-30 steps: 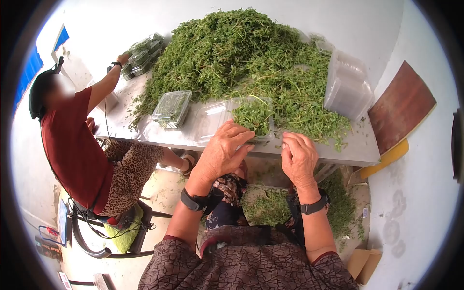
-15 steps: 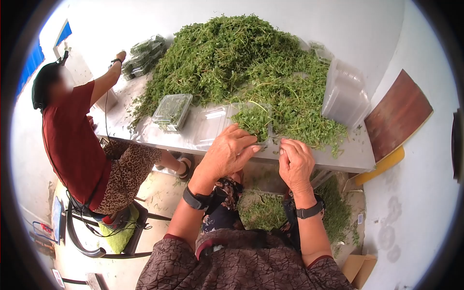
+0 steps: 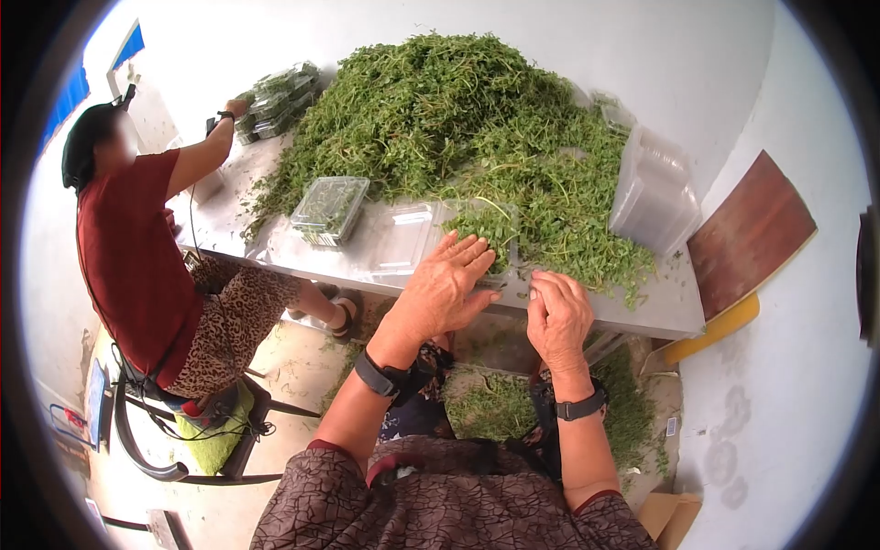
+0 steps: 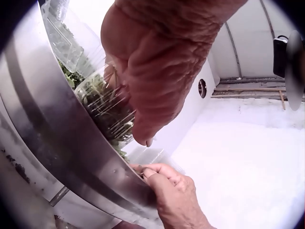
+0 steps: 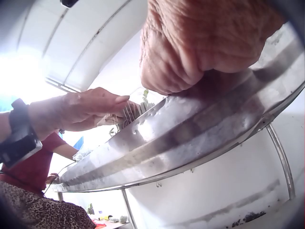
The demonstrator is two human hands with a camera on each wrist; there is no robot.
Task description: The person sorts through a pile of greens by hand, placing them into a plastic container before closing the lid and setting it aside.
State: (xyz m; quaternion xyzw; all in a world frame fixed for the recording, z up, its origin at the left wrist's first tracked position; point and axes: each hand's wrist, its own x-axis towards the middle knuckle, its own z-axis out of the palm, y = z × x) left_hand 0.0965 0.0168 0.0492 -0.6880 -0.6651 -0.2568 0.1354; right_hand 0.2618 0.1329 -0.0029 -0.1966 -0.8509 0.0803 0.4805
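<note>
My left hand (image 3: 442,280) lies palm down, fingers straight, over the near edge of a clear plastic box (image 3: 513,236) filled with leafy green stems. Seen from the left wrist, its fingers reach over the ribbed wall of the box (image 4: 102,98), hiding part of the greens inside. The box's clear lid (image 3: 400,243) is folded out to the left on the table. My right hand (image 3: 561,316) is at the table's front edge, just right of the box. Its fingers are curled, with thumb and forefinger tips together; I cannot tell whether a small scrap is between them.
A big heap of greens (image 3: 431,110) covers the metal table (image 3: 642,312). To the left is a closed filled box (image 3: 330,211); a stack of filled boxes (image 3: 280,96) stands farther back. Nested boxes (image 3: 655,192) stand right. Another person (image 3: 137,257) sits left, reaching toward the stack.
My left hand has moved from bent fingers at the box's near edge to straight fingers laid over it. The right hand stays by the table edge, curled. The view has shifted slightly.
</note>
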